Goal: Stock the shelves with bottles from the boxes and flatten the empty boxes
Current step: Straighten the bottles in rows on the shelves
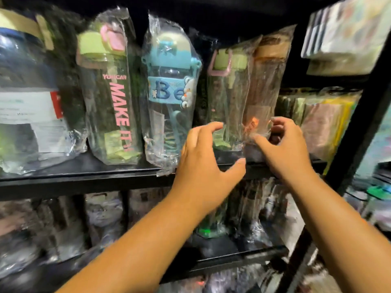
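- The blue bottle (171, 92), with a bear badge and "Be" on its band, stands upright in clear wrap on the black shelf board (84, 180). Everything here gets placed from it.
- Just right of the blue bottle there's a green-lidded bottle (227, 98) with a pink handle, wrapped and upright.
- One place further right, pressed against that one, is the amber bottle (267, 81), also in wrap and on the same board.
- The right hand (283, 151) is low at the foot of the amber bottle, thumb across the front of the wrap and fingers curled round its far side, gripping it.
- The left hand (203, 166) is spread wide with arched fingers, holding nothing. It sits below and right of the blue bottle, in front of the base of the green-lidded bottle. Whether a fingertip touches the wrap, I can't tell.
- Just left of the blue bottle stands the slogan bottle (110, 92), green lid, pink "MAKE IT" running down its side.
- Further left again is a big jar (25, 92) with a white label, blurred.
- Below the blue bottle, the lower shelf (232, 258) carries more wrapped goods, too smeared to name.
- Well right of the blue bottle, past the amber one, flat packs (328, 123) stand on edge, and a black post (359, 127) slants down beside them.
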A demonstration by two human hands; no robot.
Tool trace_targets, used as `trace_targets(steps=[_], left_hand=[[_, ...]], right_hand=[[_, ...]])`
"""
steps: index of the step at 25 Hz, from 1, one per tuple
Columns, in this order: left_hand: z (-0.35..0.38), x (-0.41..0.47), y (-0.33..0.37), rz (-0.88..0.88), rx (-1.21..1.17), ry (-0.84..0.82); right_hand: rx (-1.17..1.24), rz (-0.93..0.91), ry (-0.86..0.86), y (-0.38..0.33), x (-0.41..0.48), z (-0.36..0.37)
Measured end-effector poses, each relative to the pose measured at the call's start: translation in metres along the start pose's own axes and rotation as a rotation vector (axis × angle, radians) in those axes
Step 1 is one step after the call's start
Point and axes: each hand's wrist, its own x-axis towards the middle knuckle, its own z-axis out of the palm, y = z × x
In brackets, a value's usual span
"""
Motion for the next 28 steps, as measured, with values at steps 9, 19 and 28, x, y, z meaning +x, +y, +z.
trace_targets(steps=[9, 19, 28], left_hand=[[0.083, 0.102, -0.011, -0.62, 0.058, 0.172], [0.091, 0.109, -0.02, -0.634, 0.21, 0.22], [0.07, 0.072, 0.0, -0.487, 0.254, 0.157]], right_hand=[[0.18, 0.199, -0.26, 0.04, 0.087, 0.005], [0.069, 0.232, -0.32, 0.048, 0.096, 0.023], [0.049, 0.01, -0.335, 0.048, 0.049, -0.022]])
